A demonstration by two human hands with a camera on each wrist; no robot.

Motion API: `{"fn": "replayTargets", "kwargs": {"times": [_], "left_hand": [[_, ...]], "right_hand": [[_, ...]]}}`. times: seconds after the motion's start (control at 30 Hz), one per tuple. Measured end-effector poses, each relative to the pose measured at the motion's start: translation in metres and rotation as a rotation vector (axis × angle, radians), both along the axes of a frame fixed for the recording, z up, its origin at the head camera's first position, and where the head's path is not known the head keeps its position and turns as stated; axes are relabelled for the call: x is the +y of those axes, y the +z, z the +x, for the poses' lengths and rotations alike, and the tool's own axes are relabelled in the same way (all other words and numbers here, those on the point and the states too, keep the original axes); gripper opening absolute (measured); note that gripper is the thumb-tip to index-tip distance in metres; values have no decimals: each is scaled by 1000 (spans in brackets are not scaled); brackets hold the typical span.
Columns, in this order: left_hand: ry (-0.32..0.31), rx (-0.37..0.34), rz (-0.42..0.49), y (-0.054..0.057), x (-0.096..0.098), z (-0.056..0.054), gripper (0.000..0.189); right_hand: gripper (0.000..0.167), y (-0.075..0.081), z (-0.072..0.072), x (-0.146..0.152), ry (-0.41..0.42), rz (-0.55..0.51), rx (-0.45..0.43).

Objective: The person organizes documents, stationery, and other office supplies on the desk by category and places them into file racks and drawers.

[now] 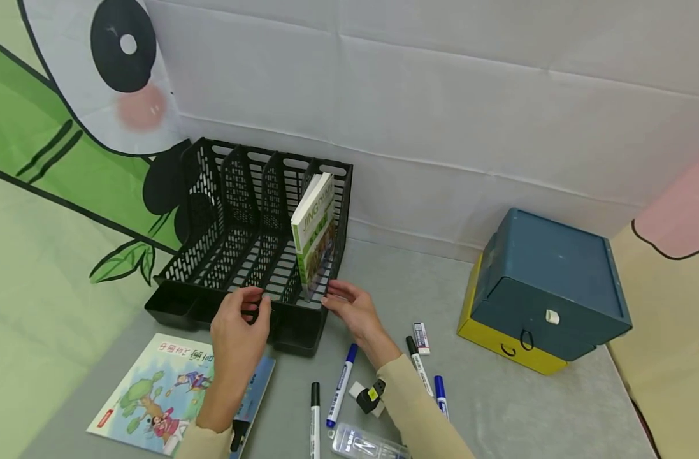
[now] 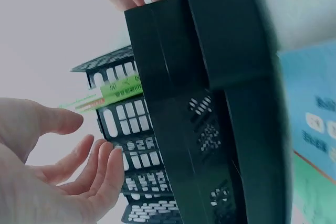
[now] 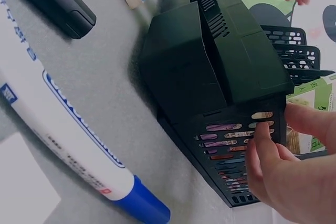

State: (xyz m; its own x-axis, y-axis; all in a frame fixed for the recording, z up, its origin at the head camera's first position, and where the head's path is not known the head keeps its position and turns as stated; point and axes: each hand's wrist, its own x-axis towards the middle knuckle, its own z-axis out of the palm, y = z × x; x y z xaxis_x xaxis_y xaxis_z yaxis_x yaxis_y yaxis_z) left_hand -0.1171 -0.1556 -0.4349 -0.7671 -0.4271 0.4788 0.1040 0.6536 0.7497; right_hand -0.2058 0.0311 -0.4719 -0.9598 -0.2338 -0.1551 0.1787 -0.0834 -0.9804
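Note:
A black desk book organizer (image 1: 296,328) with perforated dividers and a front tray stands against the back wall. One book (image 1: 315,236), its cover green and white, stands upright in the rightmost slot. My right hand (image 1: 355,312) pinches the organizer's right side wall near the front corner. In the right wrist view, the thumb is on the inner side by the book, and the fingers (image 3: 265,145) lie on the slotted outer face. Over the front tray hovers my left hand (image 1: 240,325), fingers loosely bent and nothing between them; the same hand (image 2: 68,166) appears empty in the left wrist view.
Left front, a picture book (image 1: 154,395) overlaps a blue book (image 1: 260,382). Nearer the right arm lie a blue-capped marker (image 1: 342,386), black-capped markers (image 1: 315,421), an eraser (image 1: 421,338) and a clear pack (image 1: 366,443). A blue-and-yellow drawer box (image 1: 555,274) stands right.

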Motion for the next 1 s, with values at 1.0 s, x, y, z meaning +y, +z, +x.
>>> {"fn": "replayTargets", "kwargs": {"times": [1.0], "left_hand": [[342,-459,114,-37,-71,89,39]], "right_hand": [[45,2,2,0,-9,4,-29]]}}
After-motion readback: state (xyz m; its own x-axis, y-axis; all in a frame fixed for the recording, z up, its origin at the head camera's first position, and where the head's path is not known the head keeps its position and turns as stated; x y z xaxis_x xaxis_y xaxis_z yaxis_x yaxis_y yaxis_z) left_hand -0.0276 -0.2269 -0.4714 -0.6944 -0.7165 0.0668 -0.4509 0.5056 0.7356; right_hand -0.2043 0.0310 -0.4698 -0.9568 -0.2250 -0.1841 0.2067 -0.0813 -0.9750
